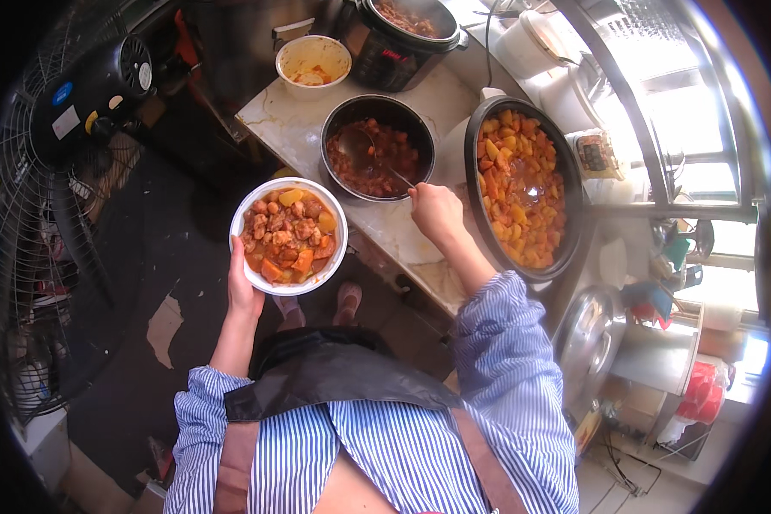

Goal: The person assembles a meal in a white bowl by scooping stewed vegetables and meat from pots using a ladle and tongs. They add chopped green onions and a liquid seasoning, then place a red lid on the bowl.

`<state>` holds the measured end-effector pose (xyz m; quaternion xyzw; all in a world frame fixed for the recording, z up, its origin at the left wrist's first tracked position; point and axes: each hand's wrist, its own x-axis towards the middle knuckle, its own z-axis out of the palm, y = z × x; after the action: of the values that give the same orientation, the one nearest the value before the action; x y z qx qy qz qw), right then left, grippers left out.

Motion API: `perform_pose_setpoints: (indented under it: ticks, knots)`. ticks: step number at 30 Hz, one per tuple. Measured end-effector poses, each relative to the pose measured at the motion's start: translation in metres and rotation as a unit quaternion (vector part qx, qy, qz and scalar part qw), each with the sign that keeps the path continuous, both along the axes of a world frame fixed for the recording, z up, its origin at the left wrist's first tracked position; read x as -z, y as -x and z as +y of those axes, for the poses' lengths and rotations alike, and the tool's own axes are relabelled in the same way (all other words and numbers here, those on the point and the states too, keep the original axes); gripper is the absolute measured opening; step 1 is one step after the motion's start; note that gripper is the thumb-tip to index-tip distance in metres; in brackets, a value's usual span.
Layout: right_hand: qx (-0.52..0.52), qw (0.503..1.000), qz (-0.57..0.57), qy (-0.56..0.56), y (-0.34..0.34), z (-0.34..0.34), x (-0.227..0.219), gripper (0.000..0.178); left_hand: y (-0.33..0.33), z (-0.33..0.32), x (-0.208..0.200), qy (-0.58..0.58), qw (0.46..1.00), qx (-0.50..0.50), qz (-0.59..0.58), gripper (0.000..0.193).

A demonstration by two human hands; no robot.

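Observation:
My left hand (245, 287) is wrapped round the left side of a white bowl (341, 250), which it holds up off the counter. Chunky stew (287, 236) with meat, potato and carrot pieces fills the bowl. My right hand (437, 212) is closed on the handle of a ladle (356, 144). The ladle's head rests in a dark round pot (330, 176) of reddish-brown stew. Right of this pot stands a large oval cooker pot (574, 214) full of orange and yellow vegetable chunks.
Behind the dark pot are a white bowl (295, 84) with food remains and a black electric cooker (394, 64) of stew. A marble-look counter (295, 128) bears them. A black fan (103, 81) stands at the left. A metal lid (587, 338) lies at the right.

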<state>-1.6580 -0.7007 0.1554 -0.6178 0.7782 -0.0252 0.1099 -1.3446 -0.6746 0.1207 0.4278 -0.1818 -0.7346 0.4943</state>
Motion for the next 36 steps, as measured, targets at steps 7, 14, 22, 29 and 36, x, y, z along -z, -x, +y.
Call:
perform_pose_setpoints:
  ticks: [7,14,22,29,36]
  knots:
    - [0.081,0.984,-0.138,-0.082,0.015,0.003,-0.006,0.026,-0.016,-0.001,-0.002,0.011,1.0,0.02,-0.012,0.056]
    - [0.189,0.962,-0.186,-0.057,0.03,0.021,-0.015,0.028,-0.015,-0.013,-0.01,0.008,0.999,0.049,-0.013,0.058]
    - [0.229,0.932,-0.277,0.039,0.029,0.077,-0.068,0.027,-0.007,-0.019,-0.006,0.019,0.999,0.03,-0.009,0.066]
    - [-0.043,0.962,-0.106,0.246,-0.006,0.133,-0.129,0.016,0.005,-0.014,0.003,0.025,0.999,-0.02,0.004,0.069]
    - [-0.172,0.946,-0.023,0.272,-0.007,0.129,-0.118,0.022,0.011,0.011,0.001,0.025,0.996,-0.086,0.028,0.067]
